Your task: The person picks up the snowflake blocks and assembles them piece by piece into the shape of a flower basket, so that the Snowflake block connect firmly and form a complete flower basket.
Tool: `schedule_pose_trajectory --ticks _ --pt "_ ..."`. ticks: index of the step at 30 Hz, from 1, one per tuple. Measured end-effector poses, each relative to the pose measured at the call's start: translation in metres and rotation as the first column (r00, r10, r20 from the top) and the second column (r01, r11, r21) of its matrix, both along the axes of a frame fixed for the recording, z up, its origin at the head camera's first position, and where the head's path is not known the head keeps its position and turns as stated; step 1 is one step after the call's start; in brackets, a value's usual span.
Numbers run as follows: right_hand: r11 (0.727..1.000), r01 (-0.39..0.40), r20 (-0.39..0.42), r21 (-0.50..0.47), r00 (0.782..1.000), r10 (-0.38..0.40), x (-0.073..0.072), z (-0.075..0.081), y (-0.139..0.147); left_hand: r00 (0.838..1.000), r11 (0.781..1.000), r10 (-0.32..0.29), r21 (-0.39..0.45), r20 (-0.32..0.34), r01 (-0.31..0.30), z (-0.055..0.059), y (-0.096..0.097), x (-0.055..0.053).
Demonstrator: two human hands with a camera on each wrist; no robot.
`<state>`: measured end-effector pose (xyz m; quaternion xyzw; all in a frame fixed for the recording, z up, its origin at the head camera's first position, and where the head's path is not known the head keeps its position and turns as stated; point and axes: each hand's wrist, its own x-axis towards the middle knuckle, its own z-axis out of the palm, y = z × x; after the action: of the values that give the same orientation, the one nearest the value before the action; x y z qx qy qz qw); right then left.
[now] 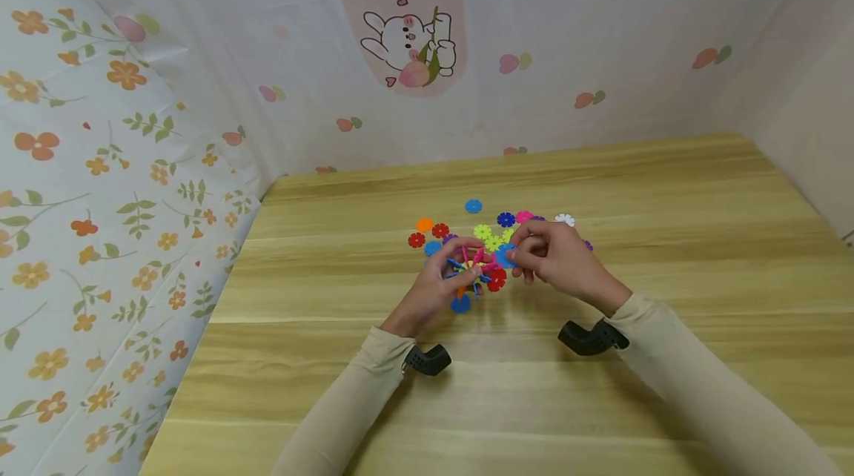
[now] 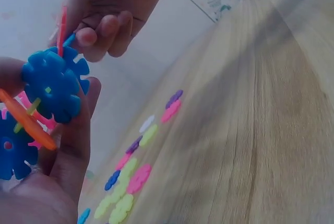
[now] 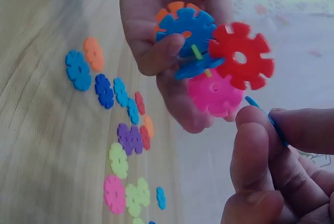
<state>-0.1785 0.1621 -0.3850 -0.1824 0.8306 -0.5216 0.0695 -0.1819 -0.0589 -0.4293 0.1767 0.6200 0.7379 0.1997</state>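
Observation:
My left hand (image 1: 434,291) holds a ball-like cluster of slotted plastic snowflake discs (image 1: 470,268) above the table. Blue, pink, orange and red pieces stick out of it, with yellow-green ones at its core. A red disc (image 3: 251,66) juts out on the side facing my right hand (image 1: 567,257). Between thumb and forefinger, that hand pinches a single blue disc (image 3: 277,129), seen almost edge-on in the right wrist view. The blue disc's edge comes close to the red and pink discs (image 3: 214,96). In the left wrist view, my left palm and fingers partly cover the cluster.
Loose snowflake discs lie on the wooden table (image 1: 320,276) around and beyond my hands: orange (image 1: 424,225), red (image 1: 416,240), white (image 1: 564,219), light blue (image 1: 473,206), and several more. Floral cloth (image 1: 100,239) hangs at the left, and a printed rabbit backdrop (image 1: 300,53) stands behind.

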Motion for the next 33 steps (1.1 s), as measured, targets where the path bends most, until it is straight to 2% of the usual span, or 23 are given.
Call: schedule_pose_trajectory --ticks 8,14,18,22,28,32,33 --pt "0.999 -0.012 -0.058 0.033 0.998 0.014 0.004 0.003 -0.005 1.000 1.000 -0.019 0.020 0.000 0.019 0.000 0.000 -0.001" --pt "0.997 -0.043 -0.127 0.059 0.991 0.050 0.005 0.004 -0.008 0.998 0.994 0.013 -0.111 -0.068 -0.021 0.000 -0.001 0.000" --pt "0.996 -0.057 -0.125 0.067 0.990 0.065 0.004 0.003 -0.009 0.996 0.988 0.021 -0.149 -0.087 -0.034 0.001 0.000 -0.001" --pt "0.996 -0.047 -0.113 0.070 0.992 0.055 0.003 0.001 -0.010 0.997 0.984 0.011 -0.176 -0.076 -0.024 0.003 0.003 0.000" --pt "0.998 -0.038 -0.144 0.048 0.989 0.044 0.001 -0.005 -0.015 0.998 0.974 0.011 -0.227 -0.069 -0.026 0.005 0.004 0.001" --pt "0.999 -0.045 -0.109 0.026 0.993 0.048 0.002 -0.009 -0.015 0.999 0.961 0.023 -0.276 -0.046 -0.034 0.004 0.003 0.001" --pt "0.999 -0.042 -0.095 0.012 0.995 0.043 0.002 -0.010 -0.015 0.999 0.964 0.031 -0.265 -0.021 -0.036 0.004 0.003 0.000"
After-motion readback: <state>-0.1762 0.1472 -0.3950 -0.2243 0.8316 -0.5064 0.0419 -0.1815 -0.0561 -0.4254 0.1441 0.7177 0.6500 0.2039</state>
